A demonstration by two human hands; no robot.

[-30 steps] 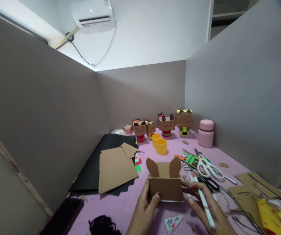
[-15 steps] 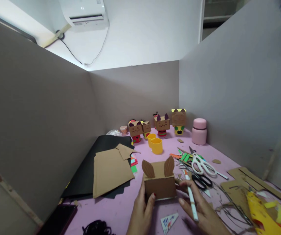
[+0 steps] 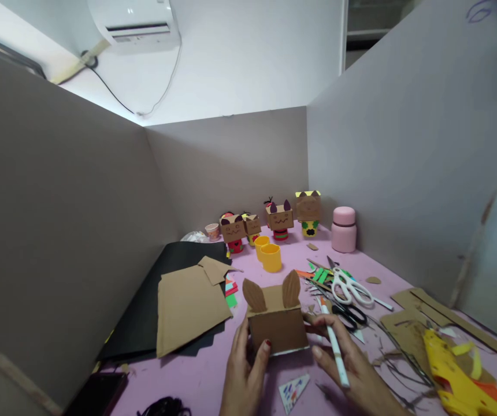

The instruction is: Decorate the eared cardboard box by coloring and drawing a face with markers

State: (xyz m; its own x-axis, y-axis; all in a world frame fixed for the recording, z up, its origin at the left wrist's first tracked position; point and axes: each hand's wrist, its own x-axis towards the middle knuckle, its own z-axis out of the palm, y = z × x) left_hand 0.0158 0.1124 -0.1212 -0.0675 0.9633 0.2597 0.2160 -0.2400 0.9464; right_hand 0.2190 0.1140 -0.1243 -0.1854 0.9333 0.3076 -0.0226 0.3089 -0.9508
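Note:
A small brown cardboard box [image 3: 278,332] with two pointed, brown-coloured ears stands out in front of me, its near face plain. My left hand [image 3: 248,367] grips its left side, the thumb laid on the front face. Between the thumb and fingers of my right hand [image 3: 347,359] is a white marker [image 3: 335,349] with an orange tip pointing up and away. The right fingertips reach to the box's right side; whether they touch it I cannot tell. Below the box lies a small white paper triangle [image 3: 293,393] with coloured marks.
Cardboard sheets [image 3: 192,309] lie on black paper [image 3: 144,306] at left. Two yellow rings [image 3: 271,259] and several cardboard-headed figures [image 3: 279,219] stand behind. White scissors [image 3: 352,287], black-handled scissors [image 3: 349,316], scraps and a yellow glue gun [image 3: 452,370] are at right. A pink flask [image 3: 344,230] stands near the wall.
The whole view has shifted, so everything sits a little further left. Both hands keep the same hold, the left on the box and the right on the marker.

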